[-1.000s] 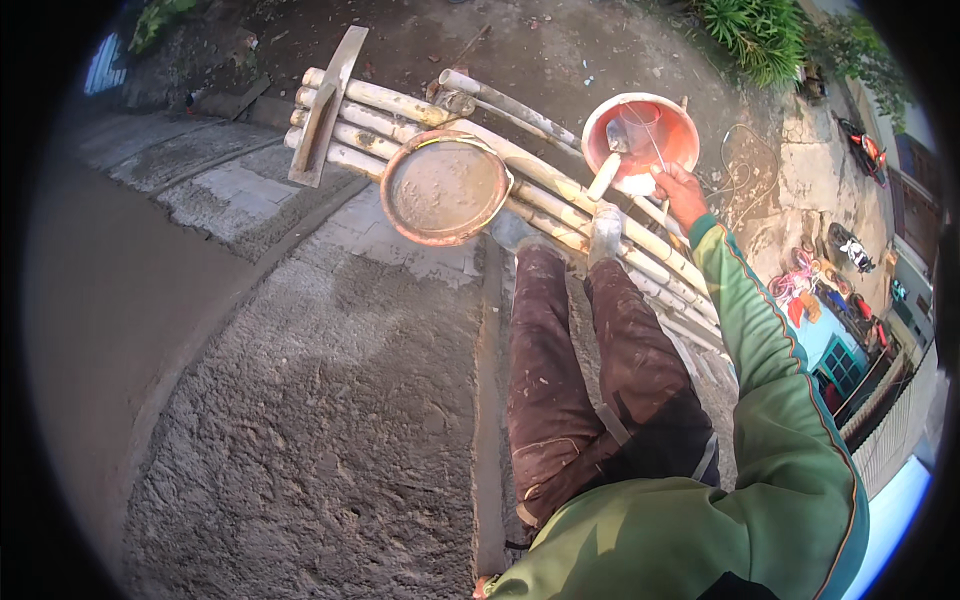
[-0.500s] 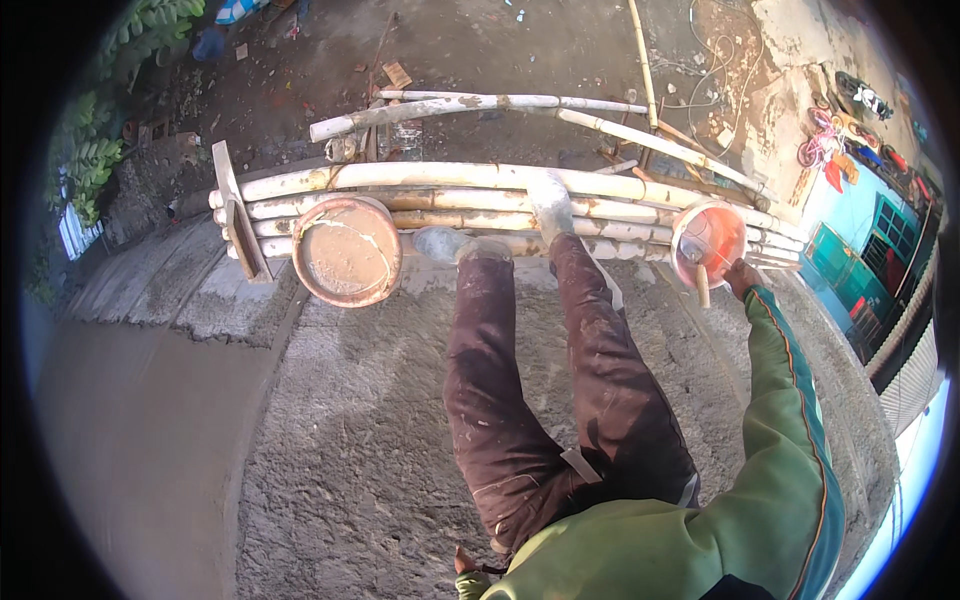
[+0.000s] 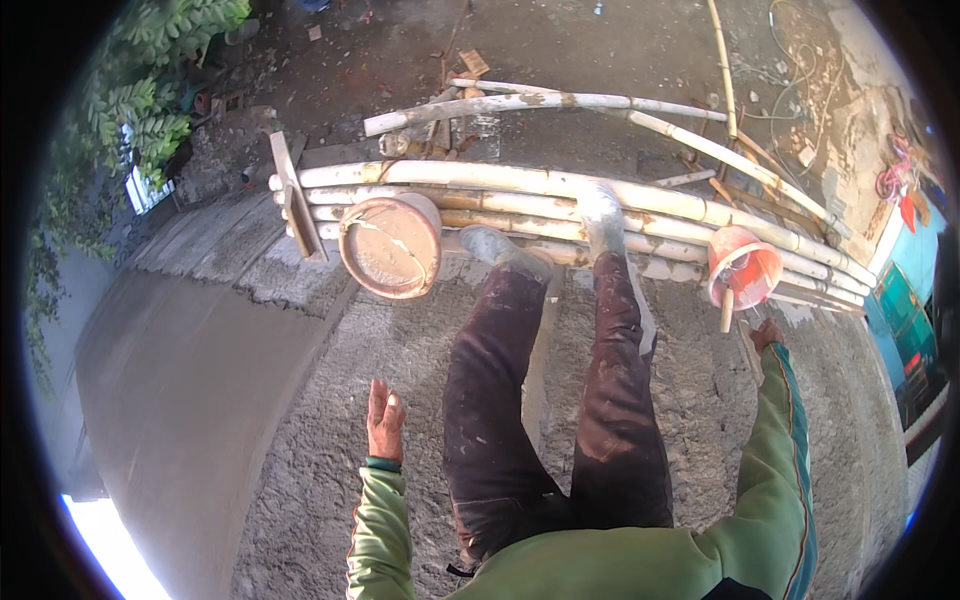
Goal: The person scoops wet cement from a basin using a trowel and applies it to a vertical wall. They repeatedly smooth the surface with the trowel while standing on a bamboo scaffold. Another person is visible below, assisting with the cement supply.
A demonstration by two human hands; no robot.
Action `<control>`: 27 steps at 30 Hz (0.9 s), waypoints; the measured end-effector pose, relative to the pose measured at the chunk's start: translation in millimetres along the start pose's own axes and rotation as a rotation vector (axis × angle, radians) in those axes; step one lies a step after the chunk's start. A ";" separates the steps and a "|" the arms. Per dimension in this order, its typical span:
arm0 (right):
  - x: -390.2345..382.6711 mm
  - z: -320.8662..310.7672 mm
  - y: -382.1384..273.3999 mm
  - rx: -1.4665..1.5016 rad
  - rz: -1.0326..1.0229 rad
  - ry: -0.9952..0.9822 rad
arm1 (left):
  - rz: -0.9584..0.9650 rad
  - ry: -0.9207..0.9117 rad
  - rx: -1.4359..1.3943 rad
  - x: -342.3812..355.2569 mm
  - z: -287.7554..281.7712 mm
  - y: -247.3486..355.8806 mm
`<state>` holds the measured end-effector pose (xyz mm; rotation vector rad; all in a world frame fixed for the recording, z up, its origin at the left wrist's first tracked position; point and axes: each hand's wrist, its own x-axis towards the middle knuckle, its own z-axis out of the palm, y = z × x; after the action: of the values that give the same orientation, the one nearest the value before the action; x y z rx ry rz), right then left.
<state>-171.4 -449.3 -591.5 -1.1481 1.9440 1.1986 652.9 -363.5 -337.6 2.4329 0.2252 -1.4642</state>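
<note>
My left hand is raised over the rough grey plaster, its fingers stretched and nothing in them. My right hand reaches toward an orange bucket, just below its rim. Its fingers look apart, though they are small in view. The bucket sits tilted on the bamboo poles, with a tool's wooden handle sticking out over its near rim. Left of my boots stands a round tub of wet grey mortar. My boots rest on the bamboo poles.
Rough plaster fills the surface below the poles, with a smooth grey band at left. A wooden float leans across the poles' left end. More bamboo lies beyond, above dirt ground. Leafy branches hang at upper left.
My left hand has come up from beside my hip, fingers extended. My right hand has moved back from the orange bucket's rim. The view has shifted leftward.
</note>
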 end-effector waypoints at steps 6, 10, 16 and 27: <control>-30.1 -4.3 -0.6 -0.010 -0.154 0.142 | 0.176 -0.002 -0.267 128.6 59.2 28.4; -50.9 -11.4 -2.2 0.410 -0.166 -0.107 | 0.275 0.030 -0.412 243.7 77.9 34.2; -157.8 4.5 -31.9 0.565 -0.165 -0.308 | 0.366 0.071 -0.181 252.7 52.5 77.8; -230.4 -79.6 -103.9 0.731 -0.043 -0.413 | 0.097 0.286 -0.684 238.4 -125.7 83.6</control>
<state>24.7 -460.1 -413.6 -0.5060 1.7765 0.5433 893.7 -405.3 -478.6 2.0266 0.5558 -0.8035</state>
